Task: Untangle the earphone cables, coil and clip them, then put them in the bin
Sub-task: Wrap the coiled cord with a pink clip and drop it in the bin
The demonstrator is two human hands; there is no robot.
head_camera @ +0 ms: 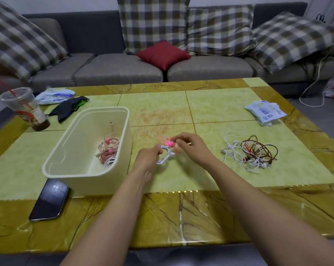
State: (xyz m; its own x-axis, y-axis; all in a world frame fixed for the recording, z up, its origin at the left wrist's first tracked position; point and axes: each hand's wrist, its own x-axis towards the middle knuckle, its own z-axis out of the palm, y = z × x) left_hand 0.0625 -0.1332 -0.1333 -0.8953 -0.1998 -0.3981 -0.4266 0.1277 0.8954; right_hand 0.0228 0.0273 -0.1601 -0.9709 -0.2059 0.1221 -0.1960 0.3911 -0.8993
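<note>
over the middle of the green table (219, 104), the left hand (148, 158) grips a small coil of white earphone cable (165, 150) with curled fingers. the right hand (191, 148) pinches a pink clip (169, 143) at the top of that coil. both hands are close together and a bit blurry, so i cannot tell if the clip is closed round the cable. just to the left stands the cream bin (97, 184). coiled pink and white cables (108, 152) with pink clips lie inside it, at its right side. off to the right lies a messy pile of white and brown earphones (252, 152), all tangled up. a black phone (50, 200) lies just beside the near corner of the bin. farther back on the left are a plastic cup (26, 108) with a little brown drink, a black cloth (68, 107) and a white packet (54, 96). another white packet (264, 112) lies far right. behind the table is a grey sofa (116, 68) with checked pillows (152, 24) and a red cushion (163, 54).
</note>
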